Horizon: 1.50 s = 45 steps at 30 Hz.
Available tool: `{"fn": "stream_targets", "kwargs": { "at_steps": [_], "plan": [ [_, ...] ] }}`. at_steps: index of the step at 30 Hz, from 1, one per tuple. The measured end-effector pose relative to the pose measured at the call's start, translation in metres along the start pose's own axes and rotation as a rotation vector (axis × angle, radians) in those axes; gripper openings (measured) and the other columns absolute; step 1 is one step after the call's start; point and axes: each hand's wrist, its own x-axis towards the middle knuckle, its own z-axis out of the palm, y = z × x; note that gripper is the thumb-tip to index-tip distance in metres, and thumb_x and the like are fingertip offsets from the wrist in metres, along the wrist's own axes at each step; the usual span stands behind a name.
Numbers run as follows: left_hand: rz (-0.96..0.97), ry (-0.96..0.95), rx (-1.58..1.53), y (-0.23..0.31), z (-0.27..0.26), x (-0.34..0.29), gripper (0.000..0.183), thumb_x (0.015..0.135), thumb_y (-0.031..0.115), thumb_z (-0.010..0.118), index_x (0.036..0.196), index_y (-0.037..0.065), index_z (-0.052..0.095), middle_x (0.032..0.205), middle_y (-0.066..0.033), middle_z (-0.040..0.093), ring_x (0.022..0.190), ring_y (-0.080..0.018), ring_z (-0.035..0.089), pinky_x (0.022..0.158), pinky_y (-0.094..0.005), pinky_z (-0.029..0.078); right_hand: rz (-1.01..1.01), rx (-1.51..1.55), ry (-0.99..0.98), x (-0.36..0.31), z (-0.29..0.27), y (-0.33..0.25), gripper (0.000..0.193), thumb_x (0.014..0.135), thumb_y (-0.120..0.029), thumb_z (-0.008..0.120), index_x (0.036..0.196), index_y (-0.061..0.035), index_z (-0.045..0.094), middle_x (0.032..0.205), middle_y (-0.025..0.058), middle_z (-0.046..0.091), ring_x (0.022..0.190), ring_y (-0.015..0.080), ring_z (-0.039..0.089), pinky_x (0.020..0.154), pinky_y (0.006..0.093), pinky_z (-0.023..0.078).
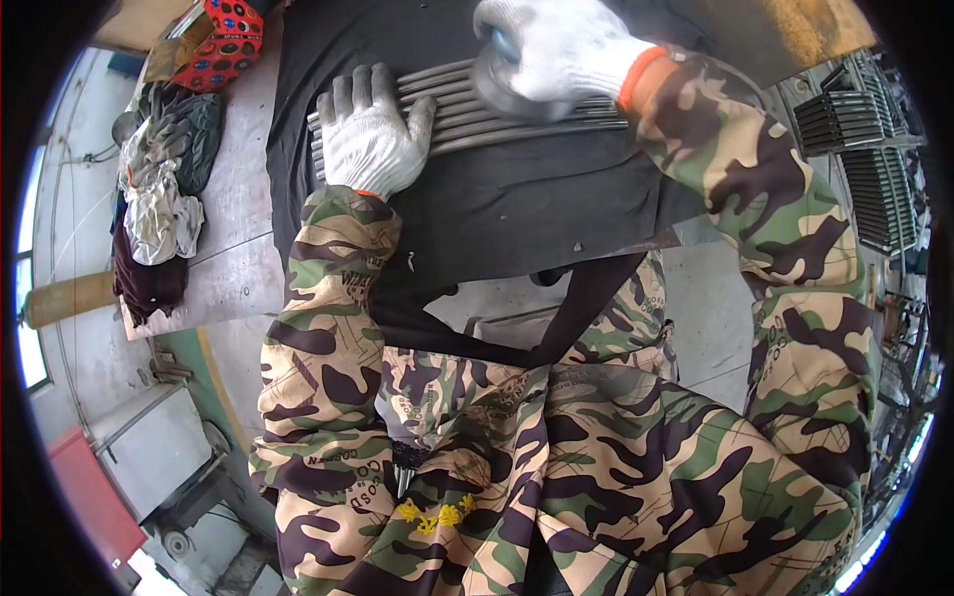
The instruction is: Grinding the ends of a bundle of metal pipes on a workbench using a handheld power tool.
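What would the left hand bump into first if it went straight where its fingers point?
The way looks free as far as the picture shows: ahead of the left hand, which rests on the grey rods, I see only black cloth. Its height above the cloth is hard to judge.

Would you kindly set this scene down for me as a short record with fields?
Workpieces: slender grey metallic-looking rods, side by side
Surface: black cloth under the rods
Left hand: gloved in white-and-grey knit, laid on the rods' left end
Right hand: similarly gloved, holding a blurred grey rounded object; kind unclear
Far left: heap of white, grey and dark fabric
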Motion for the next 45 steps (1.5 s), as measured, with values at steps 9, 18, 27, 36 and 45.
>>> {"fn": "stream_targets", "kwargs": {
  "at_steps": [9, 18, 27, 36, 45],
  "plan": [
    [0.002, 0.042, 0.030, -0.009, 0.013, 0.012, 0.063, 0.098, 0.053, 0.065, 0.132, -0.001, 0.064, 0.132, -0.0182, 0.066, 0.126, -0.0386, 0.058, 0.110, -0.0541, 0.041, -0.020, 0.001, 0.068, -0.006, 0.005, 0.005, 0.026, 0.089, -0.028, 0.070, 0.105, -0.0069, 0.073, 0.096, 0.0203, 0.072, 0.095, 0.0403, 0.072, 0.086, 0.0497, 0.059],
    [-0.007, 0.002, 0.040, 0.008, -0.004, -0.002, 0.067, 0.103, 0.051, 0.060, 0.145, -0.002, 0.060, 0.145, -0.0222, 0.064, 0.133, -0.0420, 0.058, 0.116, -0.0547, 0.040, 0.037, -0.017, -0.021, -0.013, -0.003, 0.015, 0.030, 0.088, -0.031, 0.070, 0.107, -0.0072, 0.073, 0.095, 0.0198, 0.073, 0.095, 0.0416, 0.072, 0.087, 0.0494, 0.059],
    [0.011, 0.020, 0.061, 0.004, 0.011, 0.011, 0.069, 0.103, 0.054, 0.058, 0.144, -0.001, 0.060, 0.145, -0.0211, 0.063, 0.136, -0.0415, 0.056, 0.118, -0.0552, 0.039, -0.018, -0.079, 0.030, -0.036, -0.015, 0.035, 0.031, 0.085, -0.031, 0.072, 0.105, -0.0077, 0.075, 0.094, 0.0202, 0.074, 0.092, 0.0409, 0.074, 0.081, 0.0503, 0.060],
    [-0.005, 0.028, 0.117, -0.011, 0.004, -0.001, 0.064, 0.107, 0.051, 0.056, 0.144, -0.001, 0.060, 0.147, -0.0213, 0.063, 0.135, -0.0405, 0.057, 0.116, -0.0534, 0.041, -0.067, -0.020, 0.063, -0.042, -0.014, 0.030, 0.025, 0.085, -0.027, 0.073, 0.102, -0.0082, 0.073, 0.090, 0.0174, 0.071, 0.088, 0.0408, 0.072, 0.078, 0.0506, 0.060],
    [-0.011, -0.025, 0.094, -0.001, -0.015, -0.010, 0.062, 0.106, 0.049, 0.059, 0.143, -0.001, 0.060, 0.143, -0.0219, 0.065, 0.134, -0.0403, 0.057, 0.115, -0.0534, 0.042, -0.166, 0.030, 0.052, -0.057, -0.023, 0.021, 0.028, 0.086, -0.030, 0.072, 0.103, -0.0077, 0.072, 0.089, 0.0178, 0.069, 0.087, 0.0402, 0.071, 0.078, 0.0502, 0.059]
  ]
}}
